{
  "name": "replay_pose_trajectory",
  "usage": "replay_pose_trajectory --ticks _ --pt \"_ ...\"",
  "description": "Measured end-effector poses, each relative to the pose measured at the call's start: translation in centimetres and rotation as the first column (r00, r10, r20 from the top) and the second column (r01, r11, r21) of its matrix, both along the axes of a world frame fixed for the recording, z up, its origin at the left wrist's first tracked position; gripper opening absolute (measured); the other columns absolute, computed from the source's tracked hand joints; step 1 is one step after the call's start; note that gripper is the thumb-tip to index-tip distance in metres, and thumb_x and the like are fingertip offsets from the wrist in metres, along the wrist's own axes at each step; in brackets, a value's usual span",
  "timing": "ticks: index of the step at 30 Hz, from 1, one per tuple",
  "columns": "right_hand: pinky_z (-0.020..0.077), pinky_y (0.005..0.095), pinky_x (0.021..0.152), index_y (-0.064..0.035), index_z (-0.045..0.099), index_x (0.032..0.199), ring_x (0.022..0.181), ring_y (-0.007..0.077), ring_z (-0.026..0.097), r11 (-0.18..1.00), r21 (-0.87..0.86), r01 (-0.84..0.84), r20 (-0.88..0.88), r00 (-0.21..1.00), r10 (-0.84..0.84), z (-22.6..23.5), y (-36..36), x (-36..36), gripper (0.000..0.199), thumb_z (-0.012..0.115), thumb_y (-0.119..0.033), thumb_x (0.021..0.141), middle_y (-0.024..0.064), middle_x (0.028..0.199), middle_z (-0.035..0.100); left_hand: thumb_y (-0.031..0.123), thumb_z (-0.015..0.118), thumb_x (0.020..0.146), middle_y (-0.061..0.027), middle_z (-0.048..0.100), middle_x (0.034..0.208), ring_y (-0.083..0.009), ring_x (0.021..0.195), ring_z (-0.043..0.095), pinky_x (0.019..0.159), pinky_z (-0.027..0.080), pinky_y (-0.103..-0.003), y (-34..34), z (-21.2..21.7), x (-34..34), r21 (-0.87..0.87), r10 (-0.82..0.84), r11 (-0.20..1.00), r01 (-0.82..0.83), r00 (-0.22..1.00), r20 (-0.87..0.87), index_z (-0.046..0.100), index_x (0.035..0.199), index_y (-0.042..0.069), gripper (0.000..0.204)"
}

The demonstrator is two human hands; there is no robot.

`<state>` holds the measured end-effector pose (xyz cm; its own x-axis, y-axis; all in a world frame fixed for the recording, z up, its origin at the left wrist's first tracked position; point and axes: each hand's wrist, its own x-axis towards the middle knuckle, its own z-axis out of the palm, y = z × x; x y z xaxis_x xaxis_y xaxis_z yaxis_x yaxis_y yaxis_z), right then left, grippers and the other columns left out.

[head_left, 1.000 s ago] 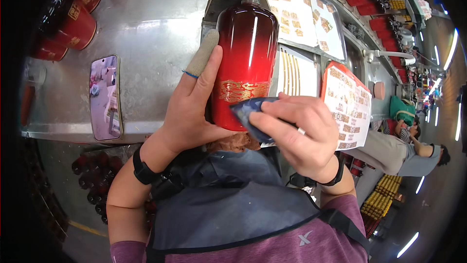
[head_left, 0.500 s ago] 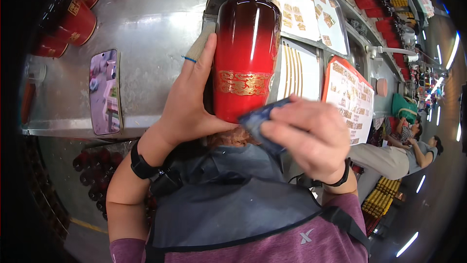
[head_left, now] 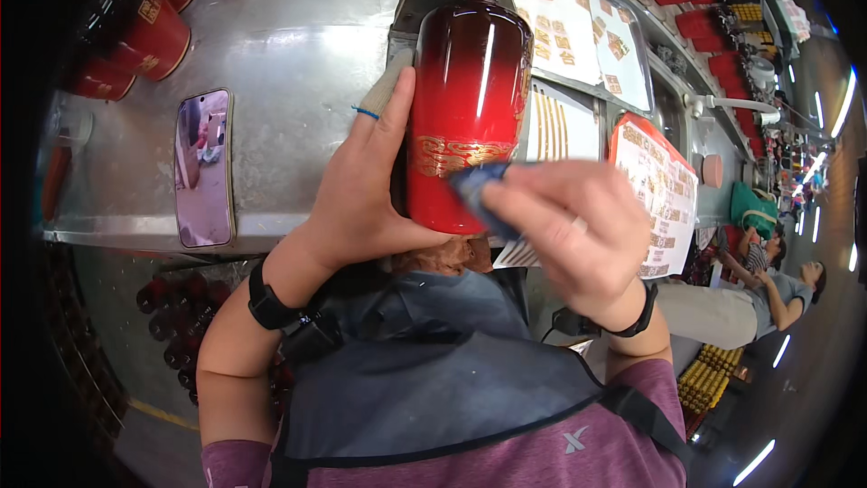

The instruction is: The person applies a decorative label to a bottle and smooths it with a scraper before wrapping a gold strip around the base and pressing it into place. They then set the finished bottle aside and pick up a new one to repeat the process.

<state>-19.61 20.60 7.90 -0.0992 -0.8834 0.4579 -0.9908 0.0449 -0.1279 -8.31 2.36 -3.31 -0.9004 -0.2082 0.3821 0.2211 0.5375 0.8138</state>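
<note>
The left hand (head_left: 366, 190) is wrapped around the lower left side of a tall red bottle (head_left: 470, 109), fingers and thumb clamped on its glossy body, one fingertip covered by a cloth sleeve. The bottle stands lifted in front of the chest, neck pointing away, its glass shading from bright red at the base to dark near the shoulder; what it holds cannot be told through the colour. Just right of that grip, the right hand (head_left: 573, 231) is closed around a small dark blue cloth (head_left: 479, 195), whose tip presses on the gold band low on the bottle's front. This hand is blurred.

Left of the grip, a phone (head_left: 204, 166) lies flat near the front edge of a steel table (head_left: 289, 55). Below the table edge, under the left forearm, round red caps of stored bottles (head_left: 176, 321) show in a dim space. Behind the held bottle lie sheets of gold labels (head_left: 564, 9) on trays. Farther left, at the table's back, stand red cylindrical tubs (head_left: 153, 37) with gold marks, contents unseen. Far to the right, a seated person (head_left: 768, 294) rests beside the line.
</note>
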Motion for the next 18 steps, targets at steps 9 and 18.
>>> replay_pose_trajectory --ticks 9,18 --pt "0.0533 0.0291 0.062 -0.0031 0.073 0.096 0.076 0.0199 0.063 0.999 0.026 0.029 -0.098 0.995 -0.026 0.7 -0.7 0.2 0.040 0.066 -0.011 0.058 0.0057 0.086 0.065 0.035 0.093 0.053 -0.0256 0.041 0.148 -0.0420 0.132 0.045 0.107 0.043 -0.044 0.3 0.0 -0.2 -0.016 0.027 0.999 -0.028 0.999 -0.026 0.017 0.155 -0.002 0.133" --pt "0.0520 0.0318 0.065 -0.0051 0.076 0.101 0.077 0.0227 0.062 0.990 0.129 0.053 -0.029 0.998 -0.050 1.7 -1.1 0.9 0.040 0.071 -0.005 0.061 0.0065 0.090 0.068 0.036 0.092 0.054 -0.0251 0.042 0.148 -0.0423 0.131 0.046 0.106 0.043 -0.044 0.2 -0.3 -0.2 -0.044 0.030 0.998 -0.034 0.996 -0.084 0.018 0.155 -0.001 0.131"
